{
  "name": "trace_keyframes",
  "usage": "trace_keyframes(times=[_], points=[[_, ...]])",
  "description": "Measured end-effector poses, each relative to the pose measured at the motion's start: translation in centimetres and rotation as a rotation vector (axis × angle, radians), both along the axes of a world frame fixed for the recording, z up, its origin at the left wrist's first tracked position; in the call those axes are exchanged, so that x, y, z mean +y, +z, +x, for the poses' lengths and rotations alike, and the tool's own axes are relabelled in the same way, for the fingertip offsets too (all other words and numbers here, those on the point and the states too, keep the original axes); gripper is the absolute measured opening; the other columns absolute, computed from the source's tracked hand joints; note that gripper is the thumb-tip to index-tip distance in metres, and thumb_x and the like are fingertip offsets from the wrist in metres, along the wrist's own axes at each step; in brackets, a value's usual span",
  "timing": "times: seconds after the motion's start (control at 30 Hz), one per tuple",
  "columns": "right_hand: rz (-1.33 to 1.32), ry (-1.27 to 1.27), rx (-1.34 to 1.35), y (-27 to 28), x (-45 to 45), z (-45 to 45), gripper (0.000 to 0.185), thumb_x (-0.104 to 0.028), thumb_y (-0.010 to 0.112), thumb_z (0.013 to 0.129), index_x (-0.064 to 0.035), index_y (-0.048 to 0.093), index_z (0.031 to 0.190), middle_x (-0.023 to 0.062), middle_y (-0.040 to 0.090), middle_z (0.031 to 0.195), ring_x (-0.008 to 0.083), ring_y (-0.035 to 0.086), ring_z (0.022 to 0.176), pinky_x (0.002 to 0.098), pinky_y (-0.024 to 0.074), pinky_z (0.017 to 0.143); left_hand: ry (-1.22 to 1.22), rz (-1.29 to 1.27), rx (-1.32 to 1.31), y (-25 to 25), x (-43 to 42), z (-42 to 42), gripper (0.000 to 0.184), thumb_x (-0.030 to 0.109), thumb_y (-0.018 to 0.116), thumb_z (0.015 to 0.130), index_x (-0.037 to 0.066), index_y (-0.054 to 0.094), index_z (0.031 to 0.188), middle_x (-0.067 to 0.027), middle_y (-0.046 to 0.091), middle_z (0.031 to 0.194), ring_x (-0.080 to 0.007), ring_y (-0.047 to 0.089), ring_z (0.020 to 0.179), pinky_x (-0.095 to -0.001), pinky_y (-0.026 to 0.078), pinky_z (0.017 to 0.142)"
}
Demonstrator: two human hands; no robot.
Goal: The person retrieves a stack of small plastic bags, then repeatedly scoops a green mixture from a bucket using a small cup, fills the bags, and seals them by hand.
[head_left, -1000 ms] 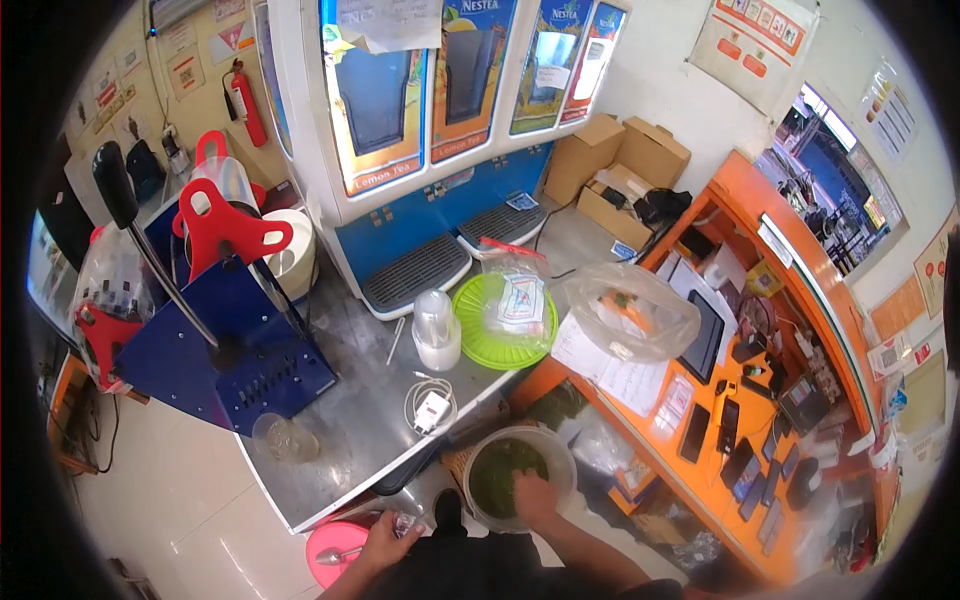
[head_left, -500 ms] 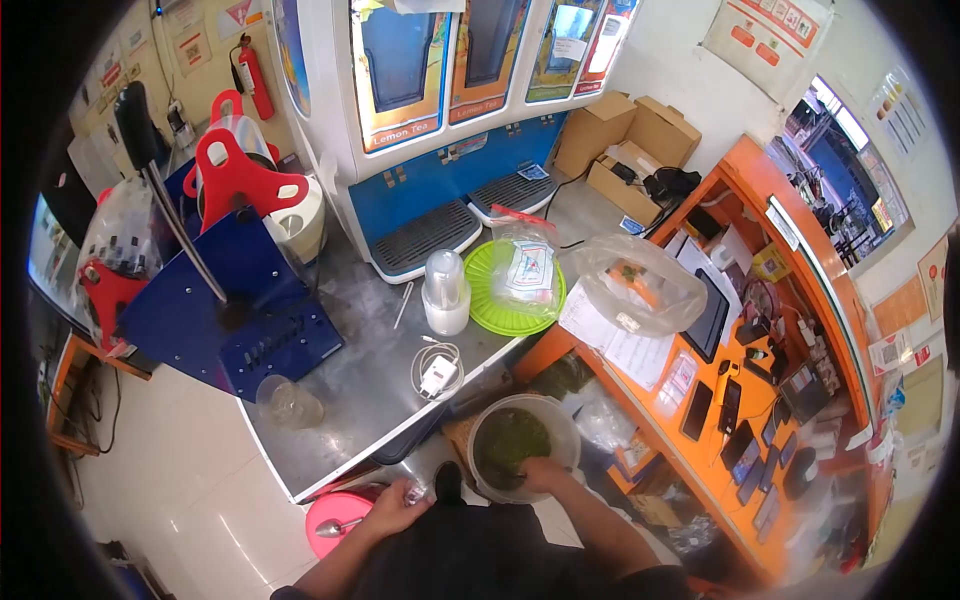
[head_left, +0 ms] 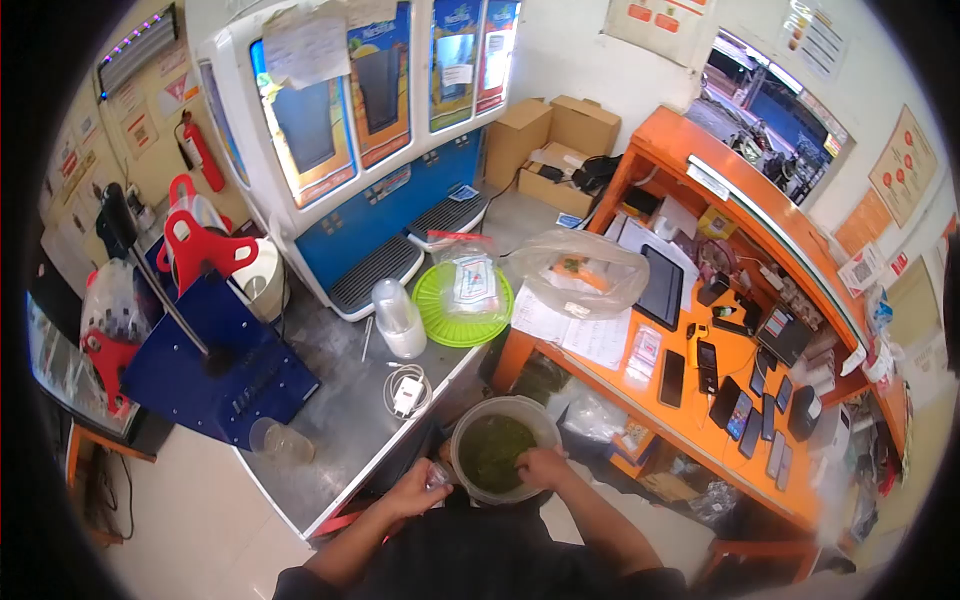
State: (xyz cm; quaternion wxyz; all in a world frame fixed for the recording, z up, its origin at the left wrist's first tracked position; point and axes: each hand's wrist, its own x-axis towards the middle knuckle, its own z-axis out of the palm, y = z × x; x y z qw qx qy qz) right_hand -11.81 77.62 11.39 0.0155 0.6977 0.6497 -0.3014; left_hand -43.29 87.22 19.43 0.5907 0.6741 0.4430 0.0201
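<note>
A whitish bucket point(head_left: 462, 484) stands in front of my body, with a dark green, leafy-looking mass point(head_left: 488, 448) inside. My right hand point(head_left: 543, 467) reaches over the bucket's right side, fingers curled and pointing into it; what they hold, if anything, is hidden. To the left of the bucket, my left hand point(head_left: 412, 491) is closed on a small clear plastic thing point(head_left: 437, 476), whose kind is too small to make out. On the metal counter point(head_left: 345, 440) near my left arm, a clear plastic cup point(head_left: 283, 441) lies tilted.
A charger with its cable point(head_left: 407, 396), a white bottle-shaped device point(head_left: 398, 318) and a green basket lid point(head_left: 440, 320) lie on the counter before a drink dispenser point(head_left: 345, 225). A blue stand point(head_left: 215, 385) is at left. Several phones rest on the orange desk point(head_left: 650, 405).
The view has turned rightward. My left hand has come closer to the bucket, still holding the clear thing. My right hand stays at the bucket; the pink container has mostly left sight.
</note>
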Motion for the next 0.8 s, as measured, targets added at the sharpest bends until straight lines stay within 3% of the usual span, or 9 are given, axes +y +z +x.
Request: trace_keyframes(times=[0.07,0.17,0.3,0.4,0.47,0.63,0.8], points=[[0.087,-0.053,0.016,2.8,-0.8,0.3,0.027,-0.030,0.060,0.086,-0.0170,0.076,0.103,0.0089,0.072,0.102,0.0307,0.067,0.099,0.0548,0.0407,0.087,-0.107,0.109,-0.099,-2.4,1.0,1.0,0.047,0.036,0.080,0.082,0.004,0.056,0.105,-0.0129,0.059,0.101,-0.0248,0.059,0.095,-0.0383,0.048,0.084],[0.301,-0.126,0.063,7.8,-2.0,1.1,0.023,-0.028,0.063,0.087,-0.0175,0.076,0.103,0.0070,0.070,0.099,0.0287,0.065,0.097,0.0497,0.0376,0.085,-0.205,0.293,-0.310,-2.2,2.3,3.6,0.049,0.033,0.088,0.074,0.007,0.060,0.104,-0.0113,0.061,0.103,-0.0258,0.060,0.102,-0.0384,0.048,0.089],[0.515,-0.205,0.117,14.7,-2.3,1.9,0.019,-0.024,0.068,0.086,-0.0163,0.075,0.102,0.0048,0.068,0.092,0.0271,0.062,0.092,0.0443,0.0343,0.082,-0.213,0.317,-0.385,-2.4,3.4,7.3,0.051,0.029,0.092,0.069,0.010,0.063,0.106,-0.0101,0.062,0.106,-0.0265,0.059,0.108,-0.0385,0.048,0.095],[0.624,-0.163,0.028,19.2,-1.8,1.4,0.017,-0.021,0.070,0.085,-0.0169,0.076,0.101,0.0023,0.065,0.086,0.0248,0.060,0.087,0.0428,0.0339,0.081,-0.162,0.149,-0.441,-1.8,3.3,10.1,0.052,0.022,0.092,0.070,0.009,0.062,0.110,-0.0072,0.063,0.107,-0.0224,0.061,0.106,-0.0351,0.049,0.095],[0.686,-0.144,-0.019,20.1,-1.7,1.2,0.017,-0.020,0.071,0.084,-0.0170,0.076,0.100,0.0012,0.064,0.084,0.0236,0.059,0.086,0.0425,0.0338,0.080,-0.063,-0.317,-0.524,-0.5,3.2,11.8,0.050,0.013,0.090,0.073,0.008,0.061,0.114,-0.0047,0.065,0.110,-0.0184,0.062,0.104,-0.0306,0.049,0.094],[0.831,-0.038,-0.386,19.7,-1.0,-0.2,0.021,-0.022,0.072,0.083,-0.0174,0.074,0.103,-0.0020,0.061,0.088,0.0199,0.056,0.087,0.0425,0.0350,0.080,0.046,-0.413,-0.600,1.6,2.6,13.1,0.051,0.005,0.087,0.075,0.006,0.059,0.118,-0.0044,0.066,0.113,-0.0148,0.064,0.103,-0.0276,0.052,0.087],[0.856,-0.010,-0.428,18.2,-1.9,-1.6,0.025,-0.019,0.071,0.081,-0.0173,0.072,0.106,-0.0029,0.060,0.091,0.0192,0.056,0.089,0.0427,0.0355,0.081,0.106,-0.555,-0.548,0.8,2.6,13.0,0.050,0.003,0.086,0.076,0.006,0.059,0.118,-0.0044,0.066,0.112,-0.0149,0.065,0.101,-0.0290,0.054,0.085]])
